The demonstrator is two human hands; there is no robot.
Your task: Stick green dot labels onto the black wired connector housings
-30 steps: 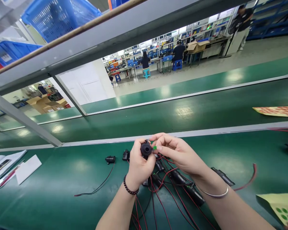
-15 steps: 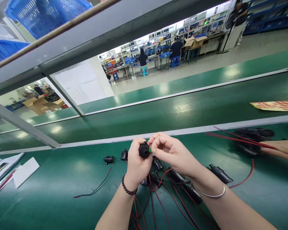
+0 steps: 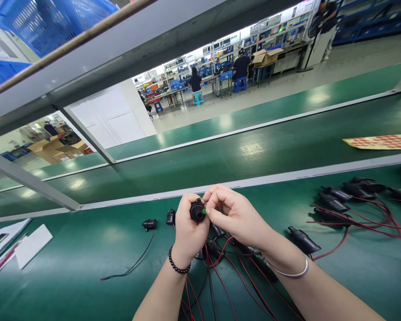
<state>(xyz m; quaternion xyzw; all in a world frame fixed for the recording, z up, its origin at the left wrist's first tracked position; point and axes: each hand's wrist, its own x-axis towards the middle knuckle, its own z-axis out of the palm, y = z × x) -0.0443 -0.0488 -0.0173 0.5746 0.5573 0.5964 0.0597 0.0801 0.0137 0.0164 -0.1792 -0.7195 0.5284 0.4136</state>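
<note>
My left hand (image 3: 191, 229) is wrapped round a black cylindrical part (image 3: 198, 211), its round end with a central hole facing me. At that part's right side, my right hand (image 3: 232, 214) pinches a small green piece (image 3: 204, 211) between thumb and fingertips. Whether the green piece is fixed to the part, I cannot tell. Beneath my hands lie several similar black parts (image 3: 217, 230) with red and black wires (image 3: 217, 272) running toward me. Left of my hands, a black part with a wire (image 3: 149, 224) lies alone, and another black part (image 3: 170, 217) stands closer to my fingers.
More wired black parts (image 3: 334, 218) are heaped at the right, with a single black part (image 3: 304, 240) nearer my right forearm. White cards and a notebook (image 3: 35, 245) lie far left. A pale rail (image 3: 270, 179) edges the green bench; a red-patterned strip (image 3: 381, 141) rests beyond it.
Another person's hand at the right has left the view, and the black parts and red wires there now lie on the bench. My hands keep the same grip; the view has shifted slightly.
</note>
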